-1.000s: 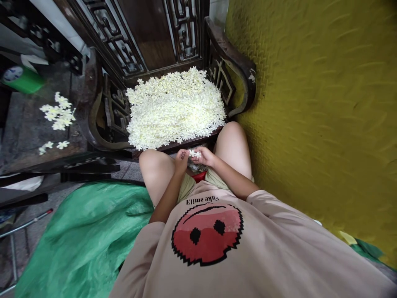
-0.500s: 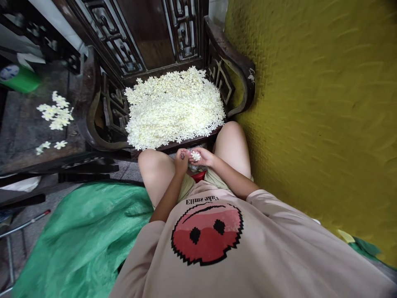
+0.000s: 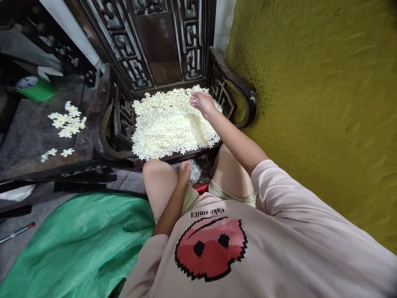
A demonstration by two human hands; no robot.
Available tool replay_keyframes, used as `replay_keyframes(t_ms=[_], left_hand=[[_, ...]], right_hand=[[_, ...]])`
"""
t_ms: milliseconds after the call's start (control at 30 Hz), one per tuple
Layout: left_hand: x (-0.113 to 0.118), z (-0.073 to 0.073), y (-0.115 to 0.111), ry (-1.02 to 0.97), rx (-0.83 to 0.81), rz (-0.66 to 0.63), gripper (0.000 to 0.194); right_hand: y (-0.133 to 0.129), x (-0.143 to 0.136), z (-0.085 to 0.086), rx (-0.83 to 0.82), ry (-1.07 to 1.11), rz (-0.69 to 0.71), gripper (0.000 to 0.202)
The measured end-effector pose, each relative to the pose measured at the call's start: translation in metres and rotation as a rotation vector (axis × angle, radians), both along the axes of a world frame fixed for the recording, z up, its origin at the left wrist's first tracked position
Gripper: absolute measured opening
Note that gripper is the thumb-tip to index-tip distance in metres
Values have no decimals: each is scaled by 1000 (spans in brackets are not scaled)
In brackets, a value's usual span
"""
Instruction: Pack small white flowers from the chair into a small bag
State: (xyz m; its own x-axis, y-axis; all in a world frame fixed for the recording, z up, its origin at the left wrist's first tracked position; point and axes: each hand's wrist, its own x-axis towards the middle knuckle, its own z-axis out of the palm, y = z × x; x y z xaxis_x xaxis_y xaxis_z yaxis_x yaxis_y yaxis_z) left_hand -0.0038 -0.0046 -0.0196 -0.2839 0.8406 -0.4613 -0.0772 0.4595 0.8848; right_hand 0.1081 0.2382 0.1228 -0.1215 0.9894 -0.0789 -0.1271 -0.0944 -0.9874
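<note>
It looks like a home, given the carved wooden armchair (dark, lattice-backed) and wooden side table.

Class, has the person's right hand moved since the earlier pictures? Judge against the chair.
Yes: against the wooden chair, the right hand has moved forward, from short of the seat's front edge to over the white flowers.

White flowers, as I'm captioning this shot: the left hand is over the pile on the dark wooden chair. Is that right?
Not the left hand: the head view shows the right hand over the pile of white flowers. The pile is indeed on the dark wooden chair.
</note>
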Motion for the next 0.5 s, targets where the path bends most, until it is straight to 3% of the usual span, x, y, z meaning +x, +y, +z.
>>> replay_keyframes(t_ms=[100,200,300,500], left_hand=[[1,-4,-3,16,21,-10,14],[-1,-4,-3,-15,17,-1,15],[1,-1,-2,-25,37,-26,18],[11,-1,2,-53,31,-131,16]], right_hand=[[32,-25,5,186,-148,5,36],[30,-24,-9,191,-252,-72,34],[4,7,-29,85,-345,-171,25],[-54,99,-66,-211,-655,-28,12]])
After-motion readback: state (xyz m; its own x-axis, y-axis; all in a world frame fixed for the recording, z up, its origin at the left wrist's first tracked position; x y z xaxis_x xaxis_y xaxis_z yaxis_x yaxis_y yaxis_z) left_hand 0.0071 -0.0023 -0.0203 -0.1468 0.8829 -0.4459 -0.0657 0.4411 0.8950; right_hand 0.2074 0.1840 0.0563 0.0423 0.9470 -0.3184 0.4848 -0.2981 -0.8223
